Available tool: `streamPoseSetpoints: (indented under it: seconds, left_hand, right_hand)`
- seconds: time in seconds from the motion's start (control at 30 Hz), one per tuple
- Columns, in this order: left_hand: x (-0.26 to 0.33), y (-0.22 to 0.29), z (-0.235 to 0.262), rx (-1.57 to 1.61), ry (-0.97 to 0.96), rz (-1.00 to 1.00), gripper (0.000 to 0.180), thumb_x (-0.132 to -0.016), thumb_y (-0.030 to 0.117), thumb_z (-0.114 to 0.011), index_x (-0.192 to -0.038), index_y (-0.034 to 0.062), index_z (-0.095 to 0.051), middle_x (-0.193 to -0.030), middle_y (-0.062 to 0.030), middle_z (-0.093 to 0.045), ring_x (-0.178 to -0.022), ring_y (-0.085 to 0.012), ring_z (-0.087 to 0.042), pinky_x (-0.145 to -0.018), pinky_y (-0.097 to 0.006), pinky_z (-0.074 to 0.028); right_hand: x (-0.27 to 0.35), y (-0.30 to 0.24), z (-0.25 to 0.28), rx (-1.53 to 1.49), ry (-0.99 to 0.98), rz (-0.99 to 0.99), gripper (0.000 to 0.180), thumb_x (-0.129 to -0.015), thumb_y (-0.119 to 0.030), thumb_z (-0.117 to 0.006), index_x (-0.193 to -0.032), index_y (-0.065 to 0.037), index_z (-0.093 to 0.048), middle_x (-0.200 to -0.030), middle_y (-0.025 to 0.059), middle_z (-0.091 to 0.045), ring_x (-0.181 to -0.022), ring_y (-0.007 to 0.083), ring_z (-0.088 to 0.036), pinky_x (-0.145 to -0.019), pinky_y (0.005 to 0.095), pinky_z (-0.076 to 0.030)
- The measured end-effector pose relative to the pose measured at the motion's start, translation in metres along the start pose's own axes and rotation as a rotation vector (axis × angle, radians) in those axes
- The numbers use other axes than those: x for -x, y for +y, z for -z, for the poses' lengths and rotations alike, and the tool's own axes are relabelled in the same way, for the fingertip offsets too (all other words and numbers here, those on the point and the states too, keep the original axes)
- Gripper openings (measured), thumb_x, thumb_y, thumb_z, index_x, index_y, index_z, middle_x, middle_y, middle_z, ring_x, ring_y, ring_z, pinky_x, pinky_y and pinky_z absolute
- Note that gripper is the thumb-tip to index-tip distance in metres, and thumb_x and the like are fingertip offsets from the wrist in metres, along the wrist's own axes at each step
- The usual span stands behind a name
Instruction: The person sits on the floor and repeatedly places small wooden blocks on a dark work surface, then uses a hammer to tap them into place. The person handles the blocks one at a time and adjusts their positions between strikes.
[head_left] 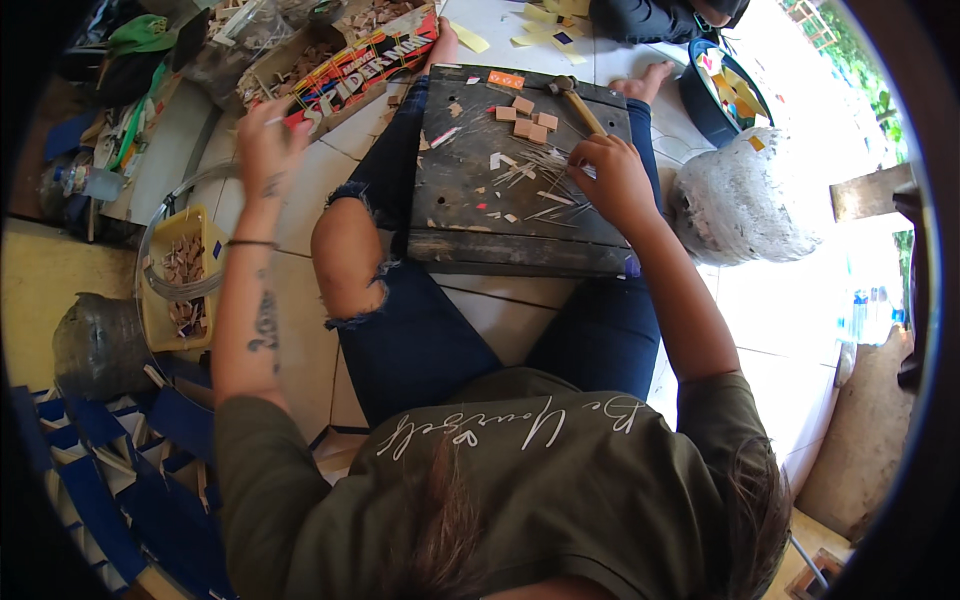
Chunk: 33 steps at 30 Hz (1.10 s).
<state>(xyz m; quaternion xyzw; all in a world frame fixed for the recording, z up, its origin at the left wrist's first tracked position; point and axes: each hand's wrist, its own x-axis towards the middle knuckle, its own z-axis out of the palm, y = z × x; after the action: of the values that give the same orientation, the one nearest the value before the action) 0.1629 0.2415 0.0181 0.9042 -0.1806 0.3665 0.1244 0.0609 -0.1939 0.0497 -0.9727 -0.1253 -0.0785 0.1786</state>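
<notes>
A dark wooden board lies across my legs in ripped blue jeans. On it are several small wooden squares, a scatter of thin pale sticks and a hammer with a wooden handle. My right hand rests on the board's right side, fingertips bent down into the sticks, just below the hammer handle. Whether it grips one is hidden. My left hand is raised off to the left by a printed cardboard box, fingers pinched on a thin pale sliver.
A yellow tray of small wood pieces sits at my left. A white lumpy sack and a blue bowl of yellow pieces lie to the right. Another person's foot rests beyond the board. A blue woven piece lies lower left.
</notes>
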Motion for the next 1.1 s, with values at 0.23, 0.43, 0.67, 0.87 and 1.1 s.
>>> streamPoseSetpoints:
  seconds: [0.23,0.43,0.67,0.87,1.1]
  left_hand:
    - [-0.060,0.176,-0.077,0.385,-0.278,-0.232,0.034,-0.083,0.025,-0.071,-0.113,0.0083,-0.069,-0.107,-0.0070,-0.063,-0.104,-0.0269,-0.057,-0.087,-0.041,-0.047]
    - [-0.054,0.183,-0.086,0.414,-0.275,-0.196,0.025,-0.081,0.024,-0.073,-0.101,0.0098,-0.072,-0.090,-0.0034,-0.065,-0.092,-0.0251,-0.059,-0.083,-0.041,-0.047]
    - [-0.042,0.184,-0.075,0.507,-0.309,-0.071,0.025,-0.081,0.023,-0.074,-0.099,0.0069,-0.071,-0.088,-0.0052,-0.066,-0.090,-0.0257,-0.060,-0.080,-0.038,-0.049]
    - [-0.047,0.190,-0.082,0.493,-0.291,-0.048,0.025,-0.080,0.018,-0.075,-0.102,0.0052,-0.068,-0.085,-0.0044,-0.066,-0.081,-0.0209,-0.060,-0.076,-0.034,-0.050]
    - [-0.021,0.204,-0.038,1.007,-0.366,0.213,0.010,-0.079,0.003,-0.069,-0.087,0.0004,-0.063,-0.076,-0.0064,-0.064,-0.068,-0.0153,-0.063,-0.066,-0.028,-0.051]
  right_hand:
    - [0.011,0.005,0.016,-0.358,0.037,-0.149,0.015,-0.081,-0.011,-0.072,-0.093,-0.002,-0.067,-0.084,0.0116,-0.069,-0.074,0.0240,-0.067,-0.070,0.0334,-0.052]
    - [0.022,0.015,0.004,-0.700,0.271,-0.295,0.010,-0.089,-0.008,-0.069,-0.093,0.000,-0.065,-0.083,0.0054,-0.069,-0.073,0.0105,-0.064,-0.067,0.0254,-0.050]
    - [0.041,0.016,-0.023,-0.719,0.406,-0.211,0.014,-0.086,-0.005,-0.071,-0.099,-0.001,-0.065,-0.084,0.0033,-0.070,-0.074,0.0062,-0.062,-0.069,0.0209,-0.049]
    - [0.049,0.017,-0.014,-0.731,0.190,-0.269,0.015,-0.085,-0.005,-0.072,-0.099,-0.002,-0.067,-0.088,0.0018,-0.071,-0.078,0.0052,-0.063,-0.070,0.0202,-0.049]
    - [0.042,-0.002,0.009,-1.077,0.197,-0.368,0.010,-0.086,-0.006,-0.072,-0.094,-0.001,-0.067,-0.085,-0.0002,-0.067,-0.076,0.0041,-0.059,-0.067,0.0193,-0.046]
